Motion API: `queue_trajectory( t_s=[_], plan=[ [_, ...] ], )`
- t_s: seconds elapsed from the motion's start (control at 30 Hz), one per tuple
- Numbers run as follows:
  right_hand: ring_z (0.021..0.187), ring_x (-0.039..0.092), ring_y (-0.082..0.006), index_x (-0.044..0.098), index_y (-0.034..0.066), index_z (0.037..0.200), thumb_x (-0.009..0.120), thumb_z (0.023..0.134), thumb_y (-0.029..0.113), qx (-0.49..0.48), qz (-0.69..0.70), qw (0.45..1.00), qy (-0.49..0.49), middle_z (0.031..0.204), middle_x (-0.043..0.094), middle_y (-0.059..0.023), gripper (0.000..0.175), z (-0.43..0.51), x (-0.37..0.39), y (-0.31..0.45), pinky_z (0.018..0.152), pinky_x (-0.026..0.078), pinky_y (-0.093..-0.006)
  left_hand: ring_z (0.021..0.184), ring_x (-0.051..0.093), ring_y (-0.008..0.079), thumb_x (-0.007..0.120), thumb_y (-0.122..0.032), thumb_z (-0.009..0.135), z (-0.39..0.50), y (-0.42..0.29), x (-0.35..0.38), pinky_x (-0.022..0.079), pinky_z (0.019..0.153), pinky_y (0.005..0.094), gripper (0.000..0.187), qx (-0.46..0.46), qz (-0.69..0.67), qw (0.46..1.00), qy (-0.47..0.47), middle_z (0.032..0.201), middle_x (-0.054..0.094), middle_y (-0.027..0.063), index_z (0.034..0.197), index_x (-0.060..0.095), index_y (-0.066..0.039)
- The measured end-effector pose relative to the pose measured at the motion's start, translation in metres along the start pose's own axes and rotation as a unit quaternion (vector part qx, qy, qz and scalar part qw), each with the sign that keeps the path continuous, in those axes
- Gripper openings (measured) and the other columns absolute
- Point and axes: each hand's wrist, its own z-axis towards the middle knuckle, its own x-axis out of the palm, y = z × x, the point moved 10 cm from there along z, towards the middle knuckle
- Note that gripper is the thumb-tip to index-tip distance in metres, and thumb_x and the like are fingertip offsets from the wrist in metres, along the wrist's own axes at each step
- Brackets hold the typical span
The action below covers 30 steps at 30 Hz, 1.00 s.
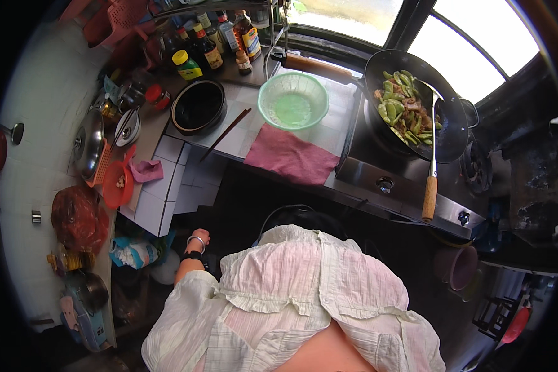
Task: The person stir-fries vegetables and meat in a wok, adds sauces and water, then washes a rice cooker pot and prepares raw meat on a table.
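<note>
My left hand [201,237], with a bangle and a dark wristband, hangs low beside the tiled counter corner [163,204]. Its fingers look curled, but whether they hold anything is not visible. My right hand is out of view. Before me, a wok [451,139] with a wooden handle sits on the gas stove [367,172]. In it lie cooked green pods with pieces of meat [402,109]. A wood-handled metal spatula [433,153] rests across its rim. Left of the stove are a green plastic basin [293,104] and a pink cloth [290,156] draped over the counter edge.
A dark pot [198,108] and chopsticks [225,135] are on the counter; the chopsticks jut past its edge. Sauce bottles [209,49] crowd the back corner. On the left stand a metal lid [88,142] and a red strainer [117,186]. A bucket [462,267] is at right.
</note>
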Motion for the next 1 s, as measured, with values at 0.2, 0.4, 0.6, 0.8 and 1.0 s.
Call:
queue_trajectory(
  t_s=[0.2, 0.4, 0.6, 0.8, 1.0],
  plan=[
    [0.048, 0.057, -0.0167, 0.061, 0.0026, 0.061, 0.066, 0.075, 0.030, 0.016, 0.009, 1.000, 0.013, 0.054, 0.059, -0.0085, 0.031, -0.013, -0.022, 0.041, 0.048, 0.044, -0.0330, 0.051, 0.055, 0.0177, 0.048, -0.011, 0.083, -0.003, 0.036, -0.001, 0.046, 0.045, 0.0297, 0.013, -0.014, -0.030, 0.999, -0.007, 0.065, 0.058, 0.0081, 0.085, 0.059, -0.004],
    [0.052, 0.058, -0.0172, 0.062, 0.0042, 0.060, 0.067, 0.075, 0.030, 0.110, 0.090, 0.990, 0.012, 0.058, 0.061, -0.0075, 0.030, -0.056, -0.044, 0.053, 0.050, 0.046, -0.0327, 0.053, 0.057, 0.0194, 0.046, -0.012, 0.084, 0.032, 0.056, 0.010, 0.049, 0.047, 0.0304, 0.017, -0.003, -0.030, 0.999, 0.020, 0.068, 0.060, 0.0113, 0.090, 0.059, -0.002],
    [0.050, 0.059, -0.0172, 0.059, 0.0025, 0.063, 0.060, 0.079, 0.017, 0.148, 0.180, 0.972, 0.024, 0.057, 0.060, -0.0084, 0.022, -0.074, -0.034, 0.040, 0.047, 0.048, -0.0288, 0.053, 0.058, 0.0191, 0.047, -0.012, 0.085, 0.054, 0.037, 0.008, 0.050, 0.050, 0.0301, 0.019, 0.007, -0.006, 1.000, 0.021, 0.070, 0.061, 0.0111, 0.095, 0.058, -0.001],
    [0.051, 0.059, -0.0165, 0.060, 0.0020, 0.067, 0.058, 0.080, 0.015, 0.122, 0.145, 0.982, -0.001, 0.060, 0.062, -0.0088, 0.018, -0.092, -0.023, 0.034, 0.047, 0.047, -0.0279, 0.053, 0.057, 0.0191, 0.048, -0.014, 0.085, 0.065, -0.003, 0.010, 0.050, 0.051, 0.0299, 0.019, 0.031, 0.043, 0.998, 0.040, 0.071, 0.062, 0.0109, 0.095, 0.058, -0.002],
    [0.050, 0.058, -0.0158, 0.060, 0.0027, 0.069, 0.056, 0.082, 0.014, 0.154, 0.181, 0.971, -0.008, 0.061, 0.062, -0.0087, 0.018, -0.115, -0.013, 0.028, 0.045, 0.045, -0.0279, 0.053, 0.057, 0.0192, 0.048, -0.015, 0.085, 0.072, -0.025, 0.018, 0.049, 0.051, 0.0301, 0.019, 0.042, 0.060, 0.996, 0.056, 0.071, 0.062, 0.0109, 0.096, 0.058, -0.002]
  ],
)
